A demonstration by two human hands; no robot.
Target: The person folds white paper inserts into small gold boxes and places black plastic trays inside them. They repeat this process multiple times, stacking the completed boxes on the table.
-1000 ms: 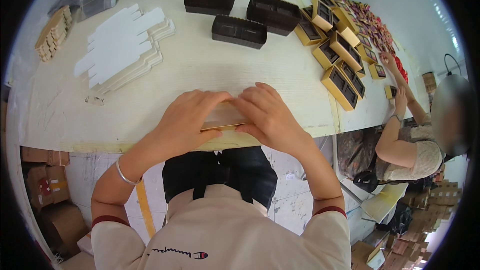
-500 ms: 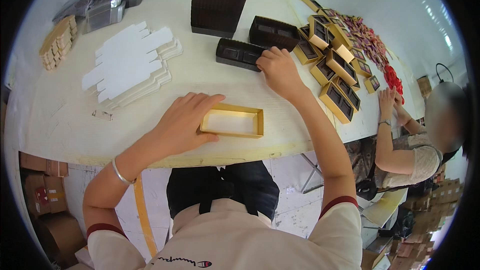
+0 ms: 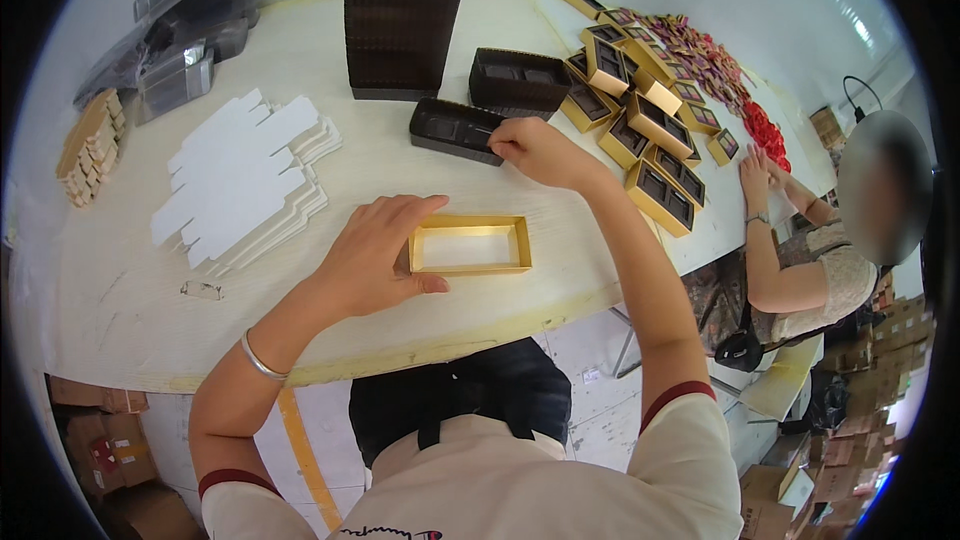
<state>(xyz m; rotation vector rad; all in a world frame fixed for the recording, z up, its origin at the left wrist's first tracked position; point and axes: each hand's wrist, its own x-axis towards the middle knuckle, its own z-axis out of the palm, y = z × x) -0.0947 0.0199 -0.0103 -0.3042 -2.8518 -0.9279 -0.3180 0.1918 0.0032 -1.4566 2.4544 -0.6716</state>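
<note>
My left hand (image 3: 372, 252) rests on the table, thumb and fingers curved around the left end of an open gold box (image 3: 472, 271). The box lies with its hollow side up and a white inside showing. Farther off, my right hand (image 3: 542, 152) has its fingers closed at the right end of a low black plastic tray (image 3: 450, 146), which appears to lie on the table. Just behind that tray stands another, deeper-looking group of black trays (image 3: 520, 90). A tall stack of the same dark trays (image 3: 405, 30) rises at the back.
Flat white box blanks (image 3: 235, 175) are piled at left, near bundled tan pieces (image 3: 90, 148) and clear plastic packs (image 3: 175, 80). Gold boxes with black trays inside (image 3: 660, 195) heap at right. Beyond them lie small wrapped pieces (image 3: 700, 60) and a co-worker's hands (image 3: 762, 172).
The whole view has shifted and tilted a little. My right hand's fingers have curled in more tightly at the tray's end. My left hand stays around the gold box.
</note>
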